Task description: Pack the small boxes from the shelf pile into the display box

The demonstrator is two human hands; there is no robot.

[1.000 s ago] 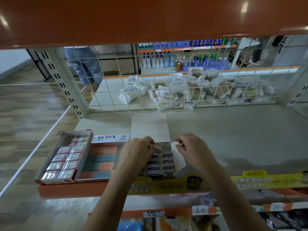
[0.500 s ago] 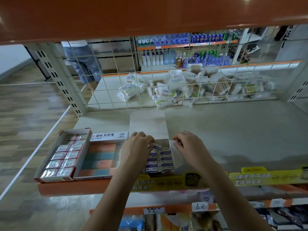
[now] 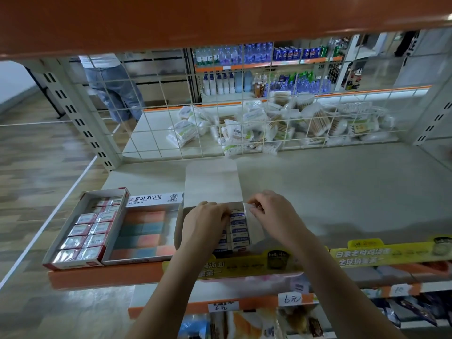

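Both hands work at the far end of the display box (image 3: 254, 231), which stands open on the shelf (image 3: 342, 192) near its front edge, its lid flap (image 3: 211, 182) folded back and upright. Small boxes (image 3: 238, 228) with blue-and-white labels fill the visible part of the interior in rows.

The left hand (image 3: 204, 223) lies over the left half of the interior with fingers curled down onto the far row; whether it grips a box or only presses is hidden by its own back. The right hand (image 3: 271, 214) pinches the white side flap (image 3: 253, 228) at the far right corner with curled fingers.

No loose pile of small boxes is visible on the shelf; the packing appears nearly complete.

Risks, as judged:
1. The side flap may crease or tear if pulled while the rows press against it.
2. Forcing a box into the far row could tilt or lift neighbouring boxes.
3. The display box sits close to the shelf's front edge; a pull toward the person could tip it off.
4. The eraser tray (image 3: 146, 228) stands just beside on the left and could be nudged.
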